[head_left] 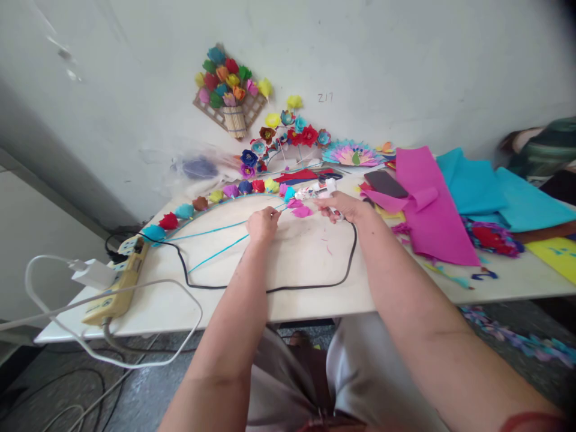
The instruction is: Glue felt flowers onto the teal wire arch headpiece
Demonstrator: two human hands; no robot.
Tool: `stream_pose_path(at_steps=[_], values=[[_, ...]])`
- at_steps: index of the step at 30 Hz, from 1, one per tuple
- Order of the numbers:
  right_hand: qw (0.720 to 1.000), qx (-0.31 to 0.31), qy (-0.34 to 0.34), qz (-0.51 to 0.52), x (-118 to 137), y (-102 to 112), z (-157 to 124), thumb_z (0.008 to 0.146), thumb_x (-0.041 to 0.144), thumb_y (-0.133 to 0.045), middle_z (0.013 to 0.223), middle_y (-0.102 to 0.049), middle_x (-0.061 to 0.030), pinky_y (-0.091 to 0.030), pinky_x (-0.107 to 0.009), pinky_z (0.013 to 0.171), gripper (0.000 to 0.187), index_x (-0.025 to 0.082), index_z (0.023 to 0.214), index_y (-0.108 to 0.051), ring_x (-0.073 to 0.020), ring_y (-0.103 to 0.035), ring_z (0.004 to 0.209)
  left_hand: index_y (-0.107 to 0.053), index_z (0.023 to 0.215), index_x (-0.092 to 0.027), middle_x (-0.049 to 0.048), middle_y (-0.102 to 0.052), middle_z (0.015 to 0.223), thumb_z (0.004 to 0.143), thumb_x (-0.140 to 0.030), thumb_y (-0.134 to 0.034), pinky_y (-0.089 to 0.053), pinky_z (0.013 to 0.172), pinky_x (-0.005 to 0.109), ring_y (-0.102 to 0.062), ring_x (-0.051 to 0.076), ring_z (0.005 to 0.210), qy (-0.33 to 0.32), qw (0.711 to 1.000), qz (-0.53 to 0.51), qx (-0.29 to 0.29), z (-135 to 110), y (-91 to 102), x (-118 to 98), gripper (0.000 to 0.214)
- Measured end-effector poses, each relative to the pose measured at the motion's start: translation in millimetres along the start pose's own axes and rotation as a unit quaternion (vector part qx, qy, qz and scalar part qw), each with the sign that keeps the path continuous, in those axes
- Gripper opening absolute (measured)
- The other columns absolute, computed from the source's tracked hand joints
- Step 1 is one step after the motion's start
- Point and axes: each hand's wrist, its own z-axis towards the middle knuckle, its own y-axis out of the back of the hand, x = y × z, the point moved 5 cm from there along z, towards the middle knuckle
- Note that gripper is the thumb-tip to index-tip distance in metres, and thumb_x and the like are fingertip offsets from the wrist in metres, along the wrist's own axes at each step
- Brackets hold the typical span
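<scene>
My left hand [262,224] is closed in a pinch on thin blue sticks [216,241] that run left across the white table [297,264]. My right hand [338,207] grips a white glue gun [317,192], its tip pointing left toward small pink felt flowers [300,208] at the sticks' ends. A black cord [270,287] loops from the gun across the table.
A curved row of coloured felt flowers [211,201] lies at the back left. A yellow power strip [117,282] with a white charger [93,273] sits on the left edge. Magenta felt [427,204] and blue felt [486,189] cover the right. Flower decorations [230,87] hang on the wall.
</scene>
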Motion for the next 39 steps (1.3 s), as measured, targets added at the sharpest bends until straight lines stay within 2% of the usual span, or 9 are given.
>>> stream_pose_path(at_steps=[10,15,22,32,39], values=[[1.000,0.017,-0.019,0.004,-8,1,3,0.065,0.044,-0.062,0.047,-0.046,0.0021,-0.033,-0.017,0.030,0.034,0.013,0.062,-0.049,-0.0029,-0.034,0.032,-0.062,0.081,-0.029,-0.0015,-0.065,0.067,0.077,-0.047,-0.039,-0.034,0.061,0.023,-0.056,0.015,0.073,-0.006,1.000,-0.003,0.008,-1,-0.5,0,0.030],[1.000,0.021,-0.018,0.001,-7,3,1,0.065,0.043,-0.062,0.047,-0.047,0.0027,-0.034,-0.018,0.030,0.032,0.013,0.064,-0.050,-0.0021,-0.030,0.030,-0.062,0.079,-0.028,-0.0024,-0.065,0.064,0.077,-0.046,-0.039,-0.034,0.060,0.022,-0.057,0.014,0.073,-0.010,1.000,-0.006,0.016,-1,-0.7,0,0.029],[0.999,0.017,-0.029,-0.025,-3,5,-5,0.065,0.041,-0.062,0.046,-0.047,0.0020,-0.032,-0.017,0.030,0.031,0.013,0.063,-0.051,-0.0031,-0.033,0.032,-0.063,0.082,-0.028,-0.0013,-0.066,0.068,0.078,-0.045,-0.039,-0.035,0.062,0.022,-0.056,0.014,0.074,-0.005,0.999,0.001,0.039,0,-2.3,-1,0.030],[0.999,0.009,-0.023,-0.037,-6,11,-6,0.062,0.042,-0.065,0.046,-0.048,0.0016,-0.031,-0.017,0.029,0.033,0.012,0.065,-0.053,-0.0033,-0.034,0.031,-0.064,0.085,-0.029,0.0003,-0.066,0.074,0.077,-0.047,-0.039,-0.035,0.062,0.023,-0.056,0.015,0.076,-0.015,0.999,0.004,0.042,1,-5.8,2,0.032],[0.998,0.010,-0.042,-0.040,-2,10,-12,0.062,0.042,-0.065,0.047,-0.049,0.0013,-0.035,-0.019,0.031,0.033,0.011,0.066,-0.054,-0.0030,-0.033,0.031,-0.064,0.083,-0.028,0.0001,-0.066,0.071,0.077,-0.046,-0.039,-0.036,0.062,0.023,-0.056,0.015,0.075,-0.019,0.998,0.005,0.056,2,-7.5,2,0.032]])
